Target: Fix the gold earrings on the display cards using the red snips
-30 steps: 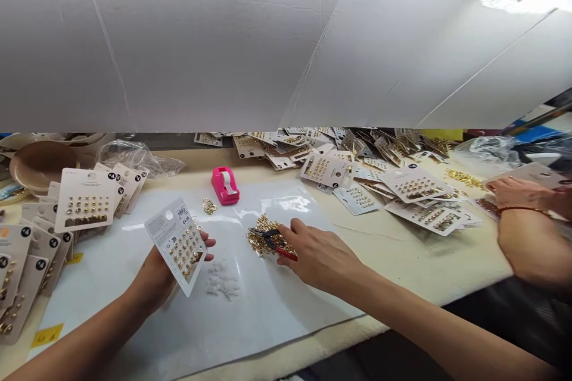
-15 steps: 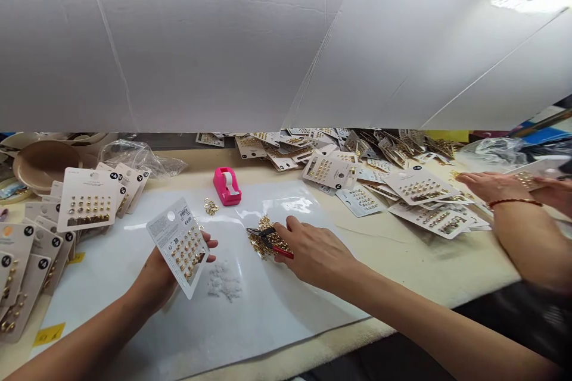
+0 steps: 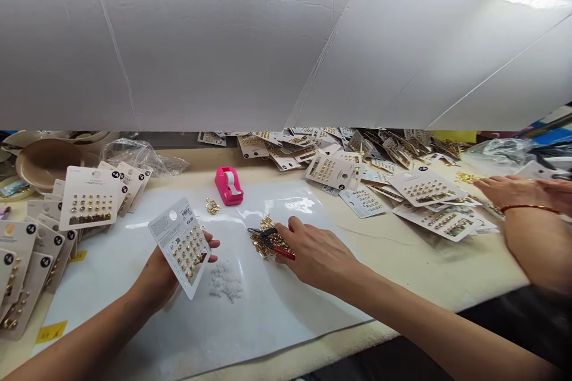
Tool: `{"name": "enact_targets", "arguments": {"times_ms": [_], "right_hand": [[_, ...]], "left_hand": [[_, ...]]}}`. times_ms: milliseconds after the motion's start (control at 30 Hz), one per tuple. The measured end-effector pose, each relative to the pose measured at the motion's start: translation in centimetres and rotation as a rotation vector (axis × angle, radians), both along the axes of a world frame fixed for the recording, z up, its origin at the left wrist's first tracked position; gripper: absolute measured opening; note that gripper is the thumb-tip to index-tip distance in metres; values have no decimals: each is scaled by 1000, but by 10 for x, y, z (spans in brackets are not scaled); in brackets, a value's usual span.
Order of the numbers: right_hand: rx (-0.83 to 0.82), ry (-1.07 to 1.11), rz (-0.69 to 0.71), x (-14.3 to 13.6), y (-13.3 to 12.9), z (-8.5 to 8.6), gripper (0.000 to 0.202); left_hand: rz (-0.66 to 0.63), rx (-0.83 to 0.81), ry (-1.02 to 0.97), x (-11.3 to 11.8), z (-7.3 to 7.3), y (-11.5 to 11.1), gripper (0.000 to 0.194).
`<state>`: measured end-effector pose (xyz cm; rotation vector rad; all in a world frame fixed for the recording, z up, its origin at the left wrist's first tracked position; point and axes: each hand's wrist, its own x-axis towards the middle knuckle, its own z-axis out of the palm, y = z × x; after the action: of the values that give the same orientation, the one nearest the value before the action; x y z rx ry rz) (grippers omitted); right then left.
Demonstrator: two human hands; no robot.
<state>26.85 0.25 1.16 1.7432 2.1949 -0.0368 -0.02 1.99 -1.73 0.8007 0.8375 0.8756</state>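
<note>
My left hand (image 3: 163,277) holds an earring card (image 3: 179,247) tilted, its printed back and rows of gold studs facing me. Part of that hand is hidden behind the card. My right hand (image 3: 313,250) is closed around red-handled pliers (image 3: 270,241), whose dark jaws point left over a heap of small gold pieces (image 3: 268,223). Between the hands, a scatter of small clear-white bits (image 3: 226,283) lies on the white sheet (image 3: 277,315). A few gold rings (image 3: 213,206) sit just beyond the card.
A pink tape dispenser (image 3: 229,186) stands behind the gold rings. Fanned earring cards (image 3: 92,196) lie at left near a brown bowl (image 3: 49,164). More cards (image 3: 424,187) are piled at the back and right. Another person's hand (image 3: 513,193) works at far right. A white panel (image 3: 223,41) hangs overhead.
My hands, the card and the pliers hold nearly the same pose. The whole view has shifted slightly. At far right, the other person's hands and card have moved a little.
</note>
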Motion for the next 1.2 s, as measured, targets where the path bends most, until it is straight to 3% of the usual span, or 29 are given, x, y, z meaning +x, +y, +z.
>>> {"name": "enact_targets", "arguments": {"times_ms": [467,933,1200], "right_hand": [[-42,-5,-36,-1,0,2,32],[-52,17,-31,-1,2,1,29],[142,296,82,-11,-10,7,41]], "left_hand": [[-17,12,5,1,3,0,26],[-24,-4,-61,0,-5,0,22],[-10,-33,-120,2,0,-4,23]]}}
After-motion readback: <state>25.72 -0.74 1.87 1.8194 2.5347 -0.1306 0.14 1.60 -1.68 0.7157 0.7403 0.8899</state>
